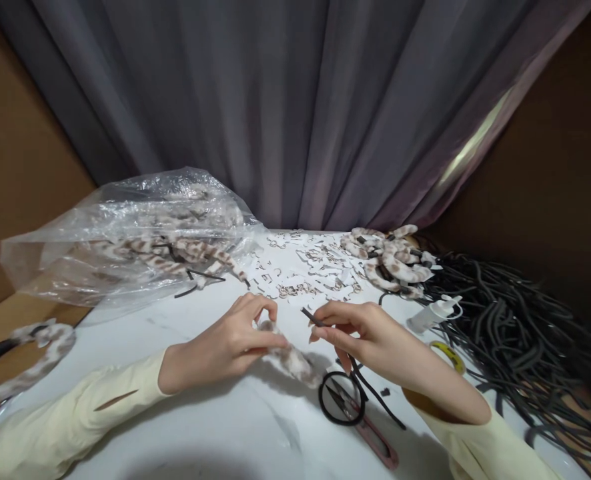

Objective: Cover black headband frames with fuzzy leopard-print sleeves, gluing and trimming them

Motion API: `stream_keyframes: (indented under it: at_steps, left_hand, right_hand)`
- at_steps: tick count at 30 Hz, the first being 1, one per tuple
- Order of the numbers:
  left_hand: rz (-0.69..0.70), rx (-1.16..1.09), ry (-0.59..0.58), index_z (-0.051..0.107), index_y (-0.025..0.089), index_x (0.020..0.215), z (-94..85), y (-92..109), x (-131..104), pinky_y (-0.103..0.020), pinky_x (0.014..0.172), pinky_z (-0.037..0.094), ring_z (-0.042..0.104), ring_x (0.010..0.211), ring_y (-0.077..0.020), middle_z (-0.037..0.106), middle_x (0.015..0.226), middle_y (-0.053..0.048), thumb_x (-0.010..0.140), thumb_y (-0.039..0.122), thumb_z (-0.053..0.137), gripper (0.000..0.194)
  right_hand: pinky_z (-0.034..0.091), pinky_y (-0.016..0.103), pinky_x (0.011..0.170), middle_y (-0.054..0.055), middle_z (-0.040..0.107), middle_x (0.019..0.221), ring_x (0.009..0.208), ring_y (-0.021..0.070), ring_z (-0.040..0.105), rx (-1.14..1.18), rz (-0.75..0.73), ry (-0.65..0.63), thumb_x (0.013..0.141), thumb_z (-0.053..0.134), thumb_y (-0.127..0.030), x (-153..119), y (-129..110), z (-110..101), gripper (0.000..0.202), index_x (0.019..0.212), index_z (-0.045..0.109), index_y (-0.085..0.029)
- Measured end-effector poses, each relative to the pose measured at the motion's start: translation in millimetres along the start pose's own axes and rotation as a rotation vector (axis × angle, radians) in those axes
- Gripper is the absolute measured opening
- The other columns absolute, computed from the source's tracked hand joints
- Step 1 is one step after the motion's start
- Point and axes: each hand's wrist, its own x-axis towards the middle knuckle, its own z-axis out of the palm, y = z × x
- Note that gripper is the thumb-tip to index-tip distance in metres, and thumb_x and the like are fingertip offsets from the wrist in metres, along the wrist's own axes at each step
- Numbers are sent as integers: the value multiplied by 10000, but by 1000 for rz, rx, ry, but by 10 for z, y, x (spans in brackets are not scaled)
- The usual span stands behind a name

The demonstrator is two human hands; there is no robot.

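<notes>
My left hand (228, 343) pinches a spotted white-and-brown plush tube (294, 365) between thumb and fingers, above the white table. In my right hand (370, 330) a thin black cord (311, 316) is gripped, its cut end pointing towards the plush tube but apart from it. The rest of the cord hangs below the fingers. Under my right hand lie thread snips (375, 440) with pinkish handles. A black loop (320, 400) lies around their blades; whether it joins the held cord I cannot tell.
A clear plastic bag (140, 220) with spotted plush pieces is at the back left. Fabric scraps (320, 257) litter the back middle. Right are plush rings (400, 263), a white squeeze bottle (430, 315), yellow tape (448, 357) and piled black cords (515, 333). Another plush ring (58, 343) lies far left.
</notes>
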Motion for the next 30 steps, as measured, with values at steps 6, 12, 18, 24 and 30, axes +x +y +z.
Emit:
stream_keyframes:
  at_steps: [6, 12, 18, 24, 30]
  left_hand:
    - [-189, 95, -164, 636, 204, 1027, 44, -131, -26, -203, 563, 378, 547, 624, -114, 605, 800, -41, 913, 194, 392, 269]
    - [-614, -442, -190, 618, 147, 945, 158, -236, 27, -184, 529, 465, 626, 535, -117, 662, 650, -18, 912, 312, 392, 282]
    - [-638, -544, -54, 654, 145, 915, 131, -251, 50, -204, 614, 499, 653, 687, -138, 705, 807, -53, 874, 298, 458, 252]
    - [-554, -434, 18, 682, 173, 965, 94, -189, 63, -213, 619, 439, 614, 657, -127, 704, 798, -34, 856, 269, 504, 230]
    - [-884, -1170, 119, 658, 151, 824, 185, -82, 90, -229, 701, 458, 580, 743, -138, 637, 803, -30, 757, 295, 645, 160]
  right_hand:
    - [427, 193, 569, -12, 600, 556, 493, 100, 574, -44, -15, -60, 881, 472, -277, 0, 7, 4, 188, 840, 612, -158]
    - [421, 214, 576, 23, 664, 637, 543, 123, 585, -206, -23, -60, 855, 497, -233, 89, 120, 18, 181, 872, 657, -149]
    - [453, 246, 666, 125, 647, 1040, 981, 229, 598, -200, -83, 96, 840, 506, -261, 175, 222, -103, 173, 816, 646, -162]
    - [438, 222, 573, 51, 645, 754, 604, 130, 575, 83, 5, -201, 791, 582, -376, 238, 328, -46, 239, 816, 640, -145]
    - [412, 195, 604, 34, 636, 816, 615, 96, 534, 62, -159, -210, 818, 547, -225, 169, 154, 276, 120, 827, 633, -142]
